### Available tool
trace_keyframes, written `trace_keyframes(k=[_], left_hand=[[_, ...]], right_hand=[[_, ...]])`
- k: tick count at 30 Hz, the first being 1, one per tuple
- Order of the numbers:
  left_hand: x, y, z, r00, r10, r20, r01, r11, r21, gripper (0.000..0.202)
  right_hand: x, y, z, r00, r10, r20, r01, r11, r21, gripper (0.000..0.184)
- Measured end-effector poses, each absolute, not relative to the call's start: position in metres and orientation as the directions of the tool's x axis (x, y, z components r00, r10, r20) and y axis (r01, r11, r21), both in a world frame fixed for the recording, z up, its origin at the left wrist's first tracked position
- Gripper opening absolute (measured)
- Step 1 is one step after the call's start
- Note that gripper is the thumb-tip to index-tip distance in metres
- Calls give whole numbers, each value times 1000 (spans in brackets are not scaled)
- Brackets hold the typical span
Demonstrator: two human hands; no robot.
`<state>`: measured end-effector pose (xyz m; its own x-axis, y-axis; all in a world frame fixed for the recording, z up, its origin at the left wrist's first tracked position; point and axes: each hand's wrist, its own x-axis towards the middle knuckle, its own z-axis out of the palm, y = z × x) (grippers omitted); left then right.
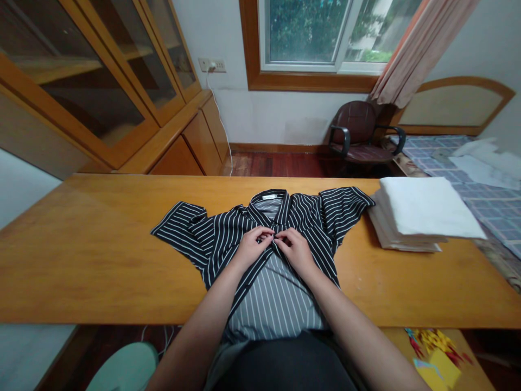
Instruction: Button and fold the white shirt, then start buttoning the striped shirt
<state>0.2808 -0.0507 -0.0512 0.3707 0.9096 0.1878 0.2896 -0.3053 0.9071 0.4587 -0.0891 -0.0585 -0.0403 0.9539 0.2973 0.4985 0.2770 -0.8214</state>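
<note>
A black short-sleeved shirt with white stripes lies face up on the wooden table, collar away from me and sleeves spread to both sides. Below the chest its front falls open, showing the greyer inner side of the back. My left hand pinches the front edge just under the collar. From the other side, my right hand pinches the opposite edge, fingertips almost meeting the left ones. Any button between the fingers is too small to make out.
A stack of folded white cloths sits at the table's right. Beyond the table are a brown armchair, a bed and a glass-fronted cabinet. A green stool stands below the near left edge.
</note>
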Motion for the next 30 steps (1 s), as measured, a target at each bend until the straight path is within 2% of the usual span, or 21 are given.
trace_keyframes(k=[15,30], left_hand=[[285,-52,-48,354,925,139,336,-264,904,11],[283,-48,-56,286,950,128,292,-213,932,16]], right_hand=[[458,-89,-63,-64,955,289,522,279,-806,3],[458,-89,-58,-34,963,267,490,249,-836,10]])
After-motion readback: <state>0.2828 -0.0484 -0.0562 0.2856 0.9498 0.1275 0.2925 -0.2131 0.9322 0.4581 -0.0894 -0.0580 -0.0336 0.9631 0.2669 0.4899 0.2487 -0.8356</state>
